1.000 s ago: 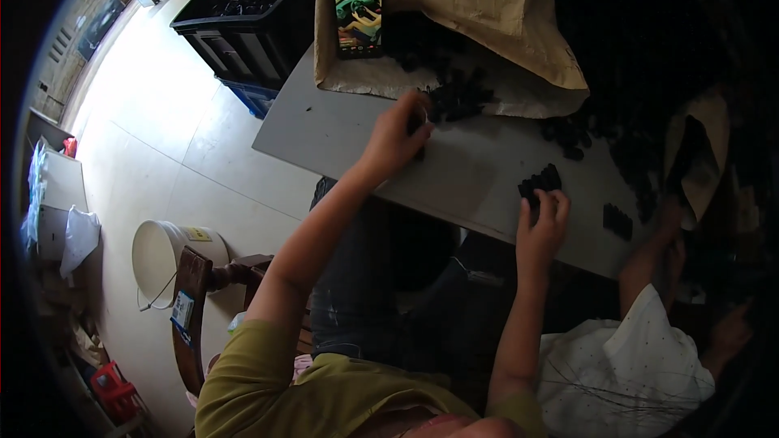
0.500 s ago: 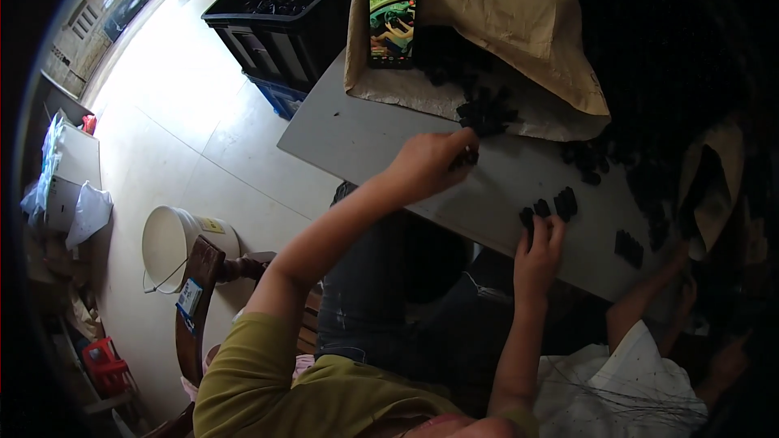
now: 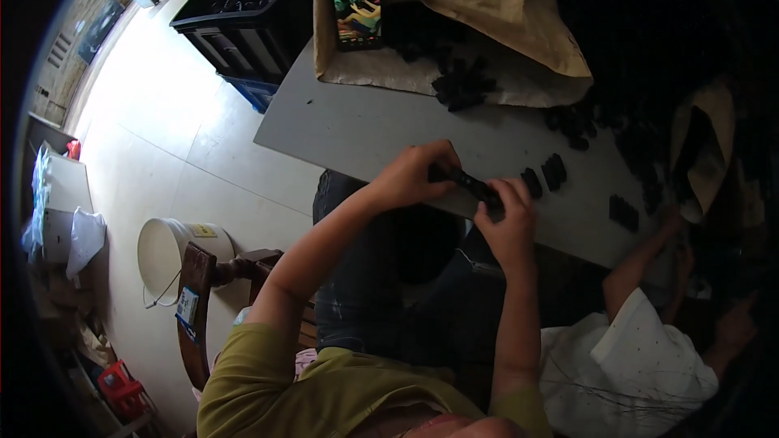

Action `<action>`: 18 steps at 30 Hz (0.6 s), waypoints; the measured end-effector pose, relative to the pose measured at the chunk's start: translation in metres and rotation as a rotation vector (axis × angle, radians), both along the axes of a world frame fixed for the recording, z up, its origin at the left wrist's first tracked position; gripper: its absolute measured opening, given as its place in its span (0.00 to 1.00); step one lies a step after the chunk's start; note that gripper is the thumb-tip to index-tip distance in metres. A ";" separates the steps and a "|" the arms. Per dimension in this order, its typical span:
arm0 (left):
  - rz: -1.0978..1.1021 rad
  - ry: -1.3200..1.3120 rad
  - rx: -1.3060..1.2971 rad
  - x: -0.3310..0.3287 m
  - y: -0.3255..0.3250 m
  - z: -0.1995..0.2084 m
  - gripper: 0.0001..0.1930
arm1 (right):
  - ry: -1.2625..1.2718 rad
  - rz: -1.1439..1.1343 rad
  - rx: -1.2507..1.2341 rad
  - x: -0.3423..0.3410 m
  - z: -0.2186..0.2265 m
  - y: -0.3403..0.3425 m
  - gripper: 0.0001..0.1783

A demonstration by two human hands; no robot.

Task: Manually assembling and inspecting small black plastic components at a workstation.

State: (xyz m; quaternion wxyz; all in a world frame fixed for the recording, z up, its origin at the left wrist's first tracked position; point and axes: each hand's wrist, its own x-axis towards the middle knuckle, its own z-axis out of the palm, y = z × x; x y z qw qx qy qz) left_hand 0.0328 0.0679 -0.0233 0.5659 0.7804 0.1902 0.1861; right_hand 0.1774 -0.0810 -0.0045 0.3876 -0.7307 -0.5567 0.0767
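Observation:
My left hand (image 3: 415,176) is closed on small black parts (image 3: 472,185) above the table's near edge. My right hand (image 3: 510,215) pinches the other end of them, so the parts span the gap between my hands. Their exact kind is too dark to make out. Just right of my right hand, short rows of similar black parts (image 3: 554,172) lie on the grey table (image 3: 357,122). Beyond my hands, a loose heap of black parts (image 3: 462,85) spills from a brown paper sack (image 3: 495,0).
A phone (image 3: 357,6) with a lit screen leans on the sack. Black crates (image 3: 235,40) filled with dark parts stand at the far left. A white bucket (image 3: 166,259) is by the wooden chair (image 3: 196,308). A person in a white top (image 3: 633,357) sits at my right, arms toward the table.
My left hand has come away from the heap toward my right hand. The right hand has left the short rows, moved left, and now grips the black parts with the left. The view has shifted slightly.

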 end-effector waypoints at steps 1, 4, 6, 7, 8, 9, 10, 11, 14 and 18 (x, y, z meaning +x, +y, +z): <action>-0.010 0.001 -0.004 0.001 -0.001 -0.002 0.15 | -0.013 0.023 -0.013 -0.002 0.000 0.002 0.17; -0.016 -0.046 0.085 0.002 -0.001 -0.005 0.15 | -0.050 0.043 -0.054 -0.004 0.001 0.004 0.17; -0.060 -0.010 -0.001 0.002 -0.001 -0.002 0.15 | -0.069 0.043 -0.088 -0.004 0.003 0.002 0.18; -0.062 -0.009 -0.002 0.002 -0.001 -0.003 0.15 | -0.063 0.044 -0.057 -0.004 0.004 0.000 0.18; -0.069 -0.067 0.015 0.002 0.000 -0.005 0.15 | -0.057 0.046 -0.025 -0.005 0.004 -0.001 0.19; -0.076 -0.125 0.031 0.002 0.000 -0.006 0.15 | -0.055 0.045 -0.026 -0.005 0.005 -0.002 0.19; -0.076 -0.123 0.031 0.001 0.000 -0.006 0.15 | -0.068 0.042 -0.024 -0.005 0.005 -0.003 0.19; -0.092 -0.064 -0.001 -0.001 0.001 -0.001 0.15 | -0.085 0.040 -0.018 -0.006 0.006 -0.004 0.19; -0.105 -0.059 0.016 -0.003 0.000 0.000 0.15 | -0.087 0.028 -0.032 -0.010 0.007 -0.005 0.18; -0.112 -0.073 0.128 0.000 -0.006 -0.005 0.14 | -0.119 0.059 -0.093 -0.015 0.003 -0.005 0.19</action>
